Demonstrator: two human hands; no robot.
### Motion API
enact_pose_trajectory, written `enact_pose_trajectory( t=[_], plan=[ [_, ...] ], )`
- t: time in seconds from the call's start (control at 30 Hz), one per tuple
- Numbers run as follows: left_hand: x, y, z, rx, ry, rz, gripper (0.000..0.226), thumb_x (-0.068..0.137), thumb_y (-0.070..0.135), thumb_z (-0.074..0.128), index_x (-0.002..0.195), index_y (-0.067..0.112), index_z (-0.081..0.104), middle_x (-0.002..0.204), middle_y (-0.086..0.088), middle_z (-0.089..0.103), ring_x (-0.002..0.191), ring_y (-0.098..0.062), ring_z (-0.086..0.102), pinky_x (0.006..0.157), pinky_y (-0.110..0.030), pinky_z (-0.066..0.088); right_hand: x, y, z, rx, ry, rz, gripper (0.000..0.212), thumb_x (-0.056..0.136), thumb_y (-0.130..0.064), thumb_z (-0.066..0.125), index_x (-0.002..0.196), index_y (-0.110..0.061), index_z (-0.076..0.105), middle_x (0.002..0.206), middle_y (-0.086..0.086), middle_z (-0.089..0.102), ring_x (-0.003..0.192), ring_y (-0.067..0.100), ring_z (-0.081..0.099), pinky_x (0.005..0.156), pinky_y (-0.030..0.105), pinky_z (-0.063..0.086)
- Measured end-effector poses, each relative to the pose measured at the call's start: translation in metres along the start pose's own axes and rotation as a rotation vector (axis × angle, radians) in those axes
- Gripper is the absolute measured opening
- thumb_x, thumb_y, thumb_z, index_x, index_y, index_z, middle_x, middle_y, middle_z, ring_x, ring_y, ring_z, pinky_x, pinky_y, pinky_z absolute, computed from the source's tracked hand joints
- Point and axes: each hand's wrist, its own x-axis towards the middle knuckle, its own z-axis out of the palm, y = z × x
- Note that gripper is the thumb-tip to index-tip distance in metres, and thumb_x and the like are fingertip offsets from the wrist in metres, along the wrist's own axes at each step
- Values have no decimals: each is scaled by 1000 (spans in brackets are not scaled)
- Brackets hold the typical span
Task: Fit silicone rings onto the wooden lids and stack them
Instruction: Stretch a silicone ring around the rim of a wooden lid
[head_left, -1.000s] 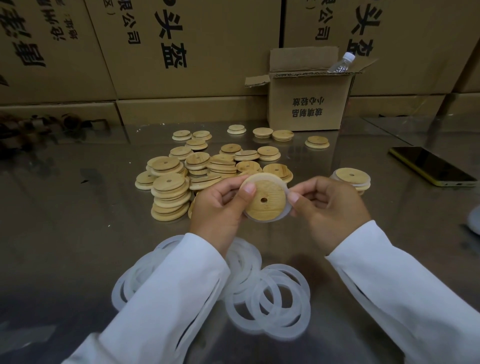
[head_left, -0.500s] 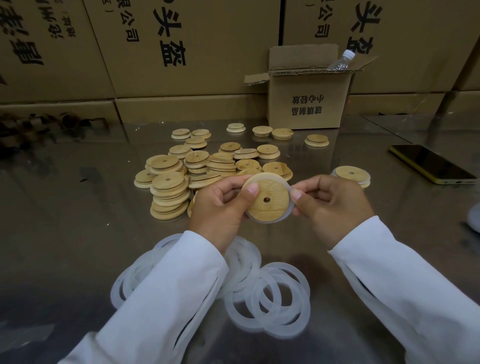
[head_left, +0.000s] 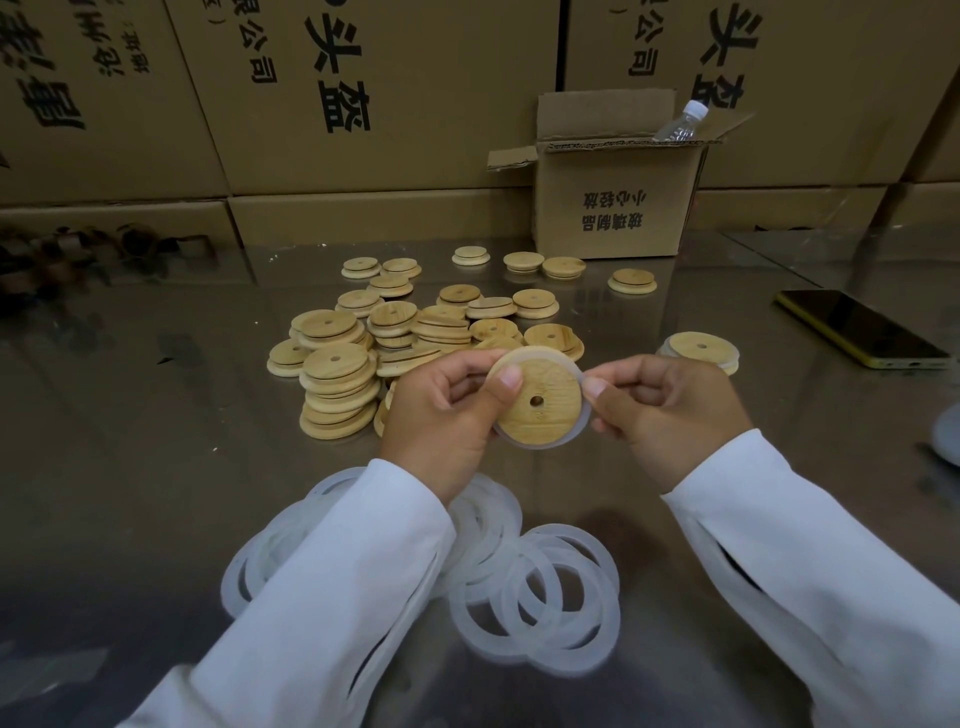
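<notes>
A round wooden lid (head_left: 543, 397) with a small centre hole is held up above the table, a white silicone ring (head_left: 581, 415) around its edge. My left hand (head_left: 441, 415) grips the lid's left side, thumb on its face. My right hand (head_left: 670, 410) pinches the ring at the lid's right edge. Behind the hands lie several bare wooden lids (head_left: 337, 384), some piled up. A short stack of ringed lids (head_left: 701, 349) stands to the right. Loose silicone rings (head_left: 540, 608) lie near the front, partly hidden by my sleeves.
The metal table (head_left: 130, 467) carries a phone with a yellow edge (head_left: 862, 327) at the right. A small open carton (head_left: 613, 202) with a plastic bottle (head_left: 680, 122) stands at the back. Large cardboard boxes (head_left: 363, 93) form a wall behind it.
The lid has turned slightly in my hands, and my right fingers have shifted along the ring at its right edge. Both hands stay in nearly the same place.
</notes>
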Motion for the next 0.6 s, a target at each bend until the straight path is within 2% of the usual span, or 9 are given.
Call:
enact_pose_trajectory(
  t=[0.2,0.33,0.43,0.5,0.6],
  plan=[
    [1,0,-6,-21,4,-13,12,80,15,63,90,18,69,85,-4,73,84,-18,67,75,-37,54,-2,-5,0,47,-57,-72,25,80,-10,66,67,-31,66,57,-11,67,54,5,61,61,16,54],
    [2,-1,-4,-193,3,-79,32,69,25,62,98,12,67,87,-2,73,86,-16,69,70,-27,55,0,-9,-4,139,-55,-116,20,78,-9,67,75,-29,68,63,-11,70,56,7,63,60,14,53],
    [2,0,-3,-301,23,-128,22,77,17,58,97,10,67,86,-1,74,83,-13,70,65,-22,55,2,-6,-6,169,29,-91,17,83,-13,63,81,-30,67,62,-14,69,54,2,62,58,11,50],
    [1,0,-3,-338,30,-147,20,79,15,57,96,10,67,87,-3,74,83,-14,70,64,-21,55,3,-3,-4,159,64,-41,15,86,-18,60,82,-30,67,60,-14,68,52,1,61,60,15,52],
    [0,1,-2,-345,31,-146,29,71,19,60,97,10,67,88,-4,74,84,-15,70,64,-21,54,5,0,1,151,28,36,13,87,-25,57,79,-28,66,58,-11,67,53,4,61,67,24,50]
  ],
)
